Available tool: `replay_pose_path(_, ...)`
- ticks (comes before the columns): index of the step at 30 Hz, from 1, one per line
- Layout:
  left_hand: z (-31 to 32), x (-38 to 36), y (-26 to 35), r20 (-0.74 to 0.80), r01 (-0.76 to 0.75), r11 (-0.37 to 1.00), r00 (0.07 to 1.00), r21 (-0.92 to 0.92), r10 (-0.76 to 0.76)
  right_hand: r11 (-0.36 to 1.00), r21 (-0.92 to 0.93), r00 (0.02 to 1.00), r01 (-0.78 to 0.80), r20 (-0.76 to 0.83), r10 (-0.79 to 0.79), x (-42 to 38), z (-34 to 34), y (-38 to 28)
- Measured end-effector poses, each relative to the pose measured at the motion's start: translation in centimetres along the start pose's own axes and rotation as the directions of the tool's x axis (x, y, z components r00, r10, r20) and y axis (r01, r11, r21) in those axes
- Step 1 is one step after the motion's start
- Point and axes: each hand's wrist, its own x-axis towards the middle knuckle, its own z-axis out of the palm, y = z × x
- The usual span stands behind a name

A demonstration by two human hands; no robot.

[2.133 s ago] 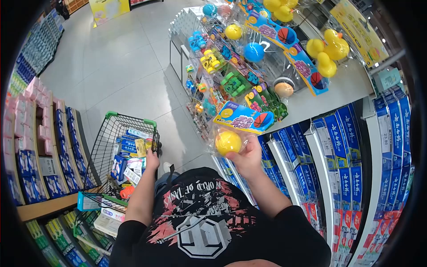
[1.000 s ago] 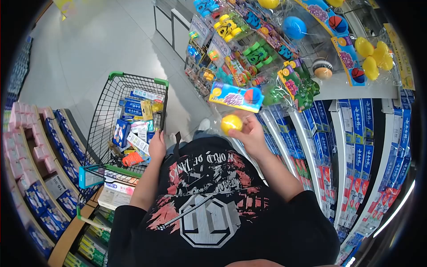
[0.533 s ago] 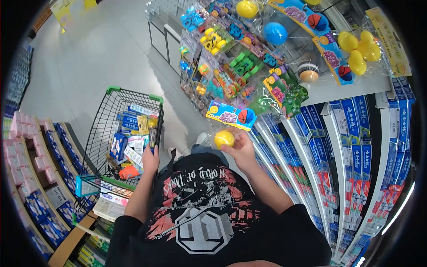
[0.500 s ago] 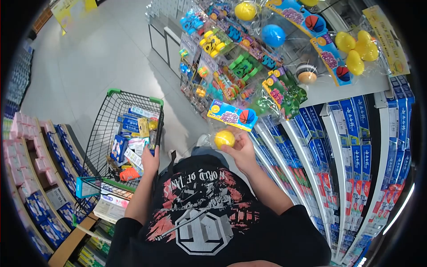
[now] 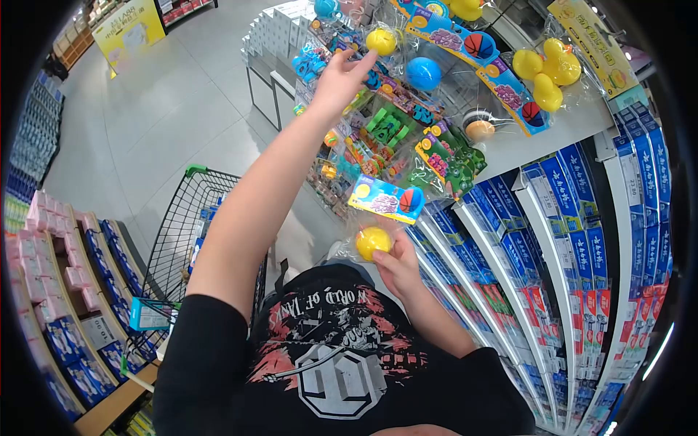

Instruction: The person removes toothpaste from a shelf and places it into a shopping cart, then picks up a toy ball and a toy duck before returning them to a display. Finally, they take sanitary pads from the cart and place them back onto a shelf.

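Observation:
My right hand (image 5: 400, 269) grips a bagged yellow toy ball (image 5: 373, 243), thumb against the ball, in front of my shirt. The bag's blue header card (image 5: 387, 198) with an orange basketball picture stands above it. Stretched out to the toy display, my left hand (image 5: 340, 83) has its fingers apart, fingertips right at another bagged yellow ball (image 5: 381, 42). A bagged blue ball (image 5: 423, 73) hangs to the right of that hand. Below it are packaged green toy cars (image 5: 387, 128).
A shopping cart (image 5: 190, 173) with goods stands at my left, partly hidden by my left arm. Toothpaste shelves (image 5: 574, 247) fan out on the right. Boxed goods (image 5: 47, 261) line the left shelves. Yellow duck toys (image 5: 547, 94) hang at the upper right.
My left hand has left the cart's side and moved up to the yellow ball on the display. My right hand keeps its bagged ball, slightly lower in view.

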Motion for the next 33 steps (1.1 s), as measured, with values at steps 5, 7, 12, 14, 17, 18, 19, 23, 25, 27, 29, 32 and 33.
replay_pose_path(5, 1.7, 2.6, 1.5, 0.03, 0.138, 0.99, 0.99, 0.03, -0.139, 0.998, -0.01, 0.997, 0.067, -0.049, -0.067, -2.0, -1.6, -0.1)
replay_pose_path(7, 1.9, 1.6, 2.9, 0.007, 0.213, 0.976, 0.977, 0.032, -0.214, 0.998, -0.005, 0.995, 0.07, -0.068, -0.071, -2.5, -2.4, 0.0)
replay_pose_path(12, 1.3, 2.5, 3.4, 0.01, 0.237, 0.971, 0.972, -0.041, -0.237, 0.998, 0.011, 0.99, 0.055, -0.127, -0.053, -3.2, -2.9, -0.3)
replay_pose_path(14, 0.6, 3.6, 2.0, -0.018, 0.149, 0.988, 0.988, -0.036, -0.15, 0.998, -0.028, 0.992, 0.057, -0.114, -0.06, -3.1, -3.2, -0.2)
replay_pose_path(17, 0.6, 2.8, 2.2, 0.003, 0.064, 0.994, 0.998, -0.086, -0.064, 0.998, -0.045, 0.991, 0.053, -0.121, -0.058, -3.0, -3.7, -0.3)
replay_pose_path(18, 0.1, 3.4, 1.7, 0.025, 0.066, 0.988, 0.998, -0.137, -0.063, 0.997, -0.049, 0.991, 0.052, -0.121, -0.057, -2.8, -3.5, -0.5)
replay_pose_path(19, 0.0, 3.7, 1.5, 0.044, 0.071, 0.98, 0.997, -0.185, -0.064, 0.998, -0.051, 0.991, 0.048, -0.121, -0.054, -2.7, -3.4, -0.8)
replay_pose_path(23, 0.1, 3.0, 1.7, 0.102, 0.101, 0.94, 0.992, -0.326, -0.071, 0.997, -0.049, 0.993, 0.053, -0.099, -0.058, -2.6, -3.8, -0.8)
replay_pose_path(25, 0.4, 2.8, 1.9, 0.064, 0.1, 0.932, 0.995, -0.349, -0.083, 0.997, -0.058, 0.994, 0.052, -0.093, -0.058, -2.5, -4.0, -0.8)
replay_pose_path(27, 0.4, 2.7, 1.9, 0.1, 0.103, 0.939, 0.992, -0.327, -0.074, 0.996, -0.067, 0.994, 0.06, -0.087, -0.066, -2.7, -3.8, -1.0)
replay_pose_path(29, 0.4, 3.0, 1.7, 0.126, 0.099, 0.944, 0.99, -0.314, -0.062, 0.994, -0.072, 0.993, 0.088, -0.068, -0.093, -2.8, -3.8, -1.3)
replay_pose_path(32, -0.1, 4.0, 0.8, 0.112, 0.028, 0.963, 0.994, -0.267, 0.002, 0.986, -0.097, 0.99, 0.137, -0.028, -0.141, -3.0, -4.5, -1.6)
replay_pose_path(33, 0.2, 3.8, 1.1, 0.048, 0.013, 0.98, 0.999, -0.198, -0.004, 0.984, -0.11, 0.989, 0.141, -0.026, -0.144, -3.2, -4.8, -1.7)
